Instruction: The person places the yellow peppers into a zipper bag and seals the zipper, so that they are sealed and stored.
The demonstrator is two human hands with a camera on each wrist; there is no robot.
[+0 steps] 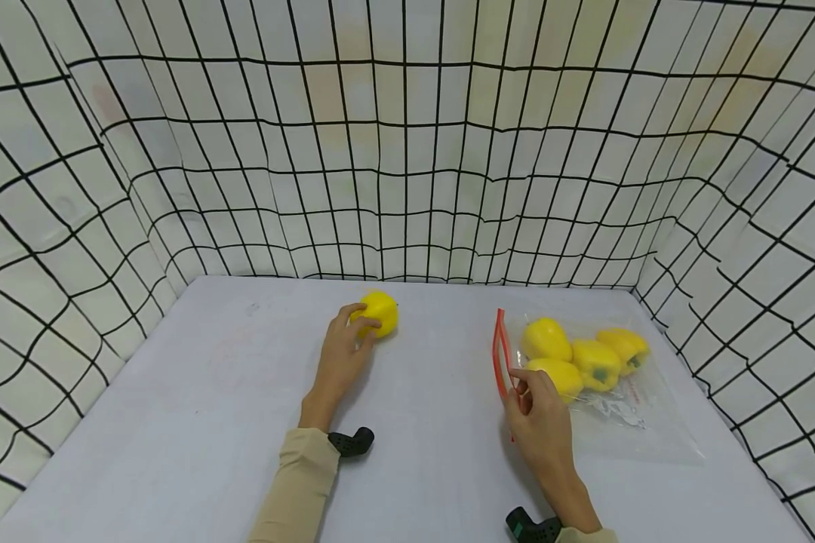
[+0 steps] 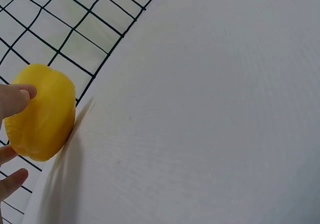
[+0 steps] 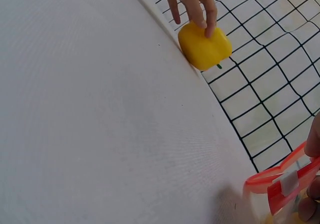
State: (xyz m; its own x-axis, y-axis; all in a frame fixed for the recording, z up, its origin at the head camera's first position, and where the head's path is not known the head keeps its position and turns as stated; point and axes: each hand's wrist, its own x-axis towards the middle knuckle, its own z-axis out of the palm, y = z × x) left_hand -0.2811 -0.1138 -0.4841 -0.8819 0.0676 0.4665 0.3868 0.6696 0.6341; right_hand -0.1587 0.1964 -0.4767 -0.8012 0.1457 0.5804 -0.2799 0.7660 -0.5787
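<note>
Toward the back of the table, my left hand [image 1: 342, 353] has its bent fingers on a yellow bell pepper [image 1: 383, 313]. Up close in the left wrist view, fingertips lie against that pepper [image 2: 47, 116], while one lower fingertip stands apart from it. A clear zip bag [image 1: 652, 430] with a red zip edge [image 1: 499, 351] lies flat on the right, its mouth facing left. My right hand [image 1: 539, 422] pinches the red edge near its middle. Inside the bag are several yellow bell peppers [image 1: 546, 339]. The right wrist view shows the red strips [image 3: 285, 179] parted, with fingers on them.
A white table [image 1: 176, 400] spreads beneath everything. Black netting [image 1: 407, 173] over white walls rises at the back and both sides. A dark wrist device [image 1: 353, 442] sits on the left wrist, and another [image 1: 533, 526] on the right.
</note>
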